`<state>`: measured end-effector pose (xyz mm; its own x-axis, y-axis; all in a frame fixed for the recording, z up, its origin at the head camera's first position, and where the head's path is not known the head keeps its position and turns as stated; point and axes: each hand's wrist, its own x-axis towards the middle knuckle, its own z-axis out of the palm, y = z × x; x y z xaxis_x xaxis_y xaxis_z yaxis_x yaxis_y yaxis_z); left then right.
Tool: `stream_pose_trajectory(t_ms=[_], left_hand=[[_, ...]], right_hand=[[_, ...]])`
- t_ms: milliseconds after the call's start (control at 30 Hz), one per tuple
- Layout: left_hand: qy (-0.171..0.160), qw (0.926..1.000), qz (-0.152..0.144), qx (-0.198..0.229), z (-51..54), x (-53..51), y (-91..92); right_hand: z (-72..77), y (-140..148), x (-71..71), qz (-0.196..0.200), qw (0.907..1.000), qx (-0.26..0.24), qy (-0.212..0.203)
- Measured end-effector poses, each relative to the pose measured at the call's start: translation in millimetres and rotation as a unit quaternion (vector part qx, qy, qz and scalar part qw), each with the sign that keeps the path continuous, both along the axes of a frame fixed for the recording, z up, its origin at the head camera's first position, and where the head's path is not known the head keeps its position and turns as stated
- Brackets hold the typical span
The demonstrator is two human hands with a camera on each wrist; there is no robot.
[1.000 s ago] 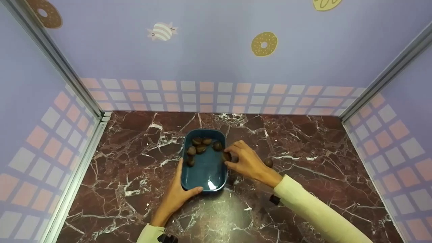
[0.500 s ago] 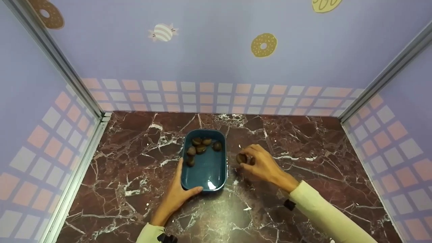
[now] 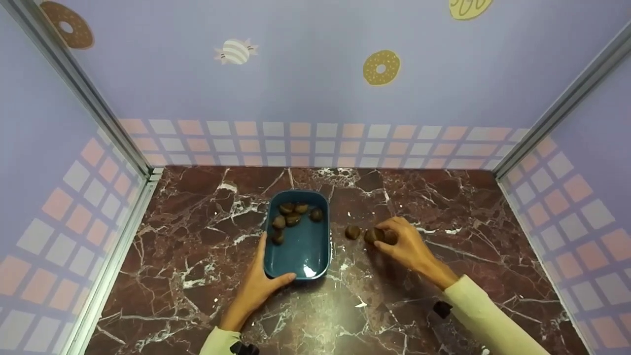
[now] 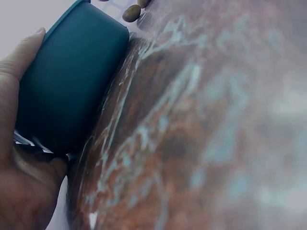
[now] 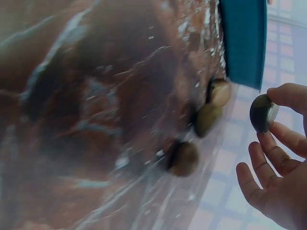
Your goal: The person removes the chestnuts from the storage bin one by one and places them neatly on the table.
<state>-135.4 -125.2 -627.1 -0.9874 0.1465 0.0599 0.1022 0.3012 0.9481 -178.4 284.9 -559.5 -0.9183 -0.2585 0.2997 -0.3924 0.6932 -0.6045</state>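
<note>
- Left hand (image 3: 258, 282): fingers gripping the tray (image 3: 299, 252) at its near-left corner; several nuts (image 3: 293, 219) lie inside.
- Right hand (image 3: 410, 250): fingers pinching one nut (image 5: 264, 114), right of the tray.
- Loose nuts (image 5: 184, 159) rest nearby on the bench (image 3: 197, 246).

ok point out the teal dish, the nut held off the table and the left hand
Teal dish (image 3: 299, 252): head view, on the bare floor inside it
Held nut (image 5: 261, 114): right wrist view, middle of its dark side
Left hand (image 3: 259, 283): head view, on the back of it
</note>
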Motion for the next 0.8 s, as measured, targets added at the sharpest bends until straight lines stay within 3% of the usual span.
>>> stream_pose_trajectory(t_ms=[300,800], left_hand=[[0.000,1.0000,0.004,-0.006,-2.6,0.5,-1.9],[-0.009,0.9999,-0.008,0.007,1.3,1.1,0.0]], right_hand=[[-23.6,24.0,-2.2,-0.037,0.9991,-0.015,-0.015],[-31.9,56.1,-0.2,-0.085,0.9955,-0.022,-0.036]])
